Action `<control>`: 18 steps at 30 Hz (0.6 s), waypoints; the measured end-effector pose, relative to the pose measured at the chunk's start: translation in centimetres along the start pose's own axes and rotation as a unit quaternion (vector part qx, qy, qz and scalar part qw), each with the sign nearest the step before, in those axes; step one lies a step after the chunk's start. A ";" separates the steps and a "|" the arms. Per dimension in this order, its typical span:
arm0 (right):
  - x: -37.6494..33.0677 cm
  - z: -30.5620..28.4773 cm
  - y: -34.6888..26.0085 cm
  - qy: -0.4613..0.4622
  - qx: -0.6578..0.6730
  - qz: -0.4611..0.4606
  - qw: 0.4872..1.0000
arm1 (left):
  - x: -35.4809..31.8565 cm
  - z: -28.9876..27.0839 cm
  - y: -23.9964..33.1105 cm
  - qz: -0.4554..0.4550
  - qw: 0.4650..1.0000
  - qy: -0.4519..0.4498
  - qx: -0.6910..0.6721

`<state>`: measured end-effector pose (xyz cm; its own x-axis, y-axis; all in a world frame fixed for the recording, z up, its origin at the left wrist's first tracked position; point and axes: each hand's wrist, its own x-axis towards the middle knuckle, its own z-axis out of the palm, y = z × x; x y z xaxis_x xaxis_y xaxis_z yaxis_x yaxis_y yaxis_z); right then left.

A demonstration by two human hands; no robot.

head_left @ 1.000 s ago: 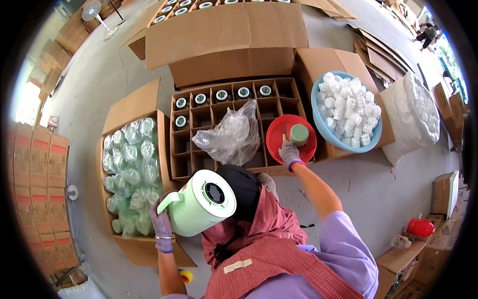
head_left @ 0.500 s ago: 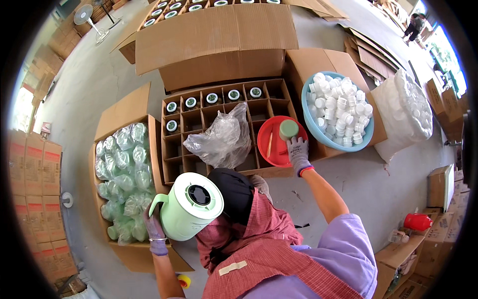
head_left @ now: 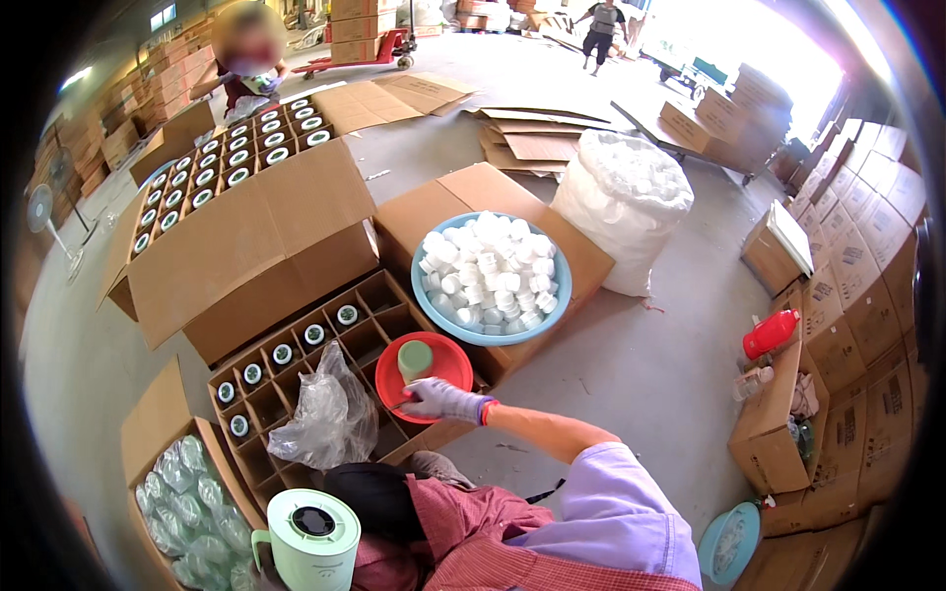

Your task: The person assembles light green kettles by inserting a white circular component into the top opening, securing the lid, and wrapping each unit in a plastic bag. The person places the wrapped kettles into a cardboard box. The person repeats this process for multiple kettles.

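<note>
My left hand [head_left: 268,568], gloved and mostly hidden, grips the handle of a light green vacuum jug [head_left: 330,554] at the lower edge. The jug's round top with a black centre faces up. My gloved right hand [head_left: 443,402] reaches into a red basin [head_left: 451,362]. Its fingers are closed at the basin's near side; what they hold is too small to make out. Just beyond them sits a green cup [head_left: 415,359]. Left of the basin, a crumpled clear plastic bag [head_left: 320,426] lies on a divided carton [head_left: 264,406] with several white-lidded jars [head_left: 283,354].
A blue basin [head_left: 422,294] heaped with white caps [head_left: 498,271] rests on a carton beyond the red basin. Behind it stands a white sack [head_left: 616,222]. Plastic-wrapped green items [head_left: 192,512] fill a left carton. A co-worker [head_left: 246,69] is beyond the far jar carton.
The view has swung right and up, bringing the co-worker into sight. My right hand has shifted from beside the green cup toward the red basin's near side. My left hand keeps the jug.
</note>
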<state>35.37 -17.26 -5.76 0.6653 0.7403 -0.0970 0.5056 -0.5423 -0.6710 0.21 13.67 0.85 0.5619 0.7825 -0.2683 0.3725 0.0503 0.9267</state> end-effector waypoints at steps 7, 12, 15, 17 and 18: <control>-1.6 -1.9 -16.8 -0.033 0.168 -0.394 0.903 | 0.6 -4.9 -0.9 -0.027 0.998 -0.056 -0.014; -2.7 -2.8 -19.6 0.036 0.008 -0.507 0.861 | -0.1 -4.0 0.5 -0.067 0.989 -0.127 -0.042; -3.0 -1.3 -21.5 0.046 -0.090 -0.582 0.807 | -1.7 -4.3 1.0 -0.067 0.986 -0.139 -0.064; -2.3 -0.3 -22.6 0.054 -0.103 -0.609 0.785 | -2.2 -3.7 2.2 -0.010 0.987 -0.152 -0.059; -2.1 -0.4 -22.6 0.049 -0.106 -0.620 0.776 | -2.4 -3.2 2.5 0.039 0.986 -0.161 -0.027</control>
<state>22.76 -6.68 9.87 -0.3706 0.7175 0.5897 0.8628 0.5011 -0.0675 -2.54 13.91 4.66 0.7955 0.5490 -0.2563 0.2833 0.0370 0.9583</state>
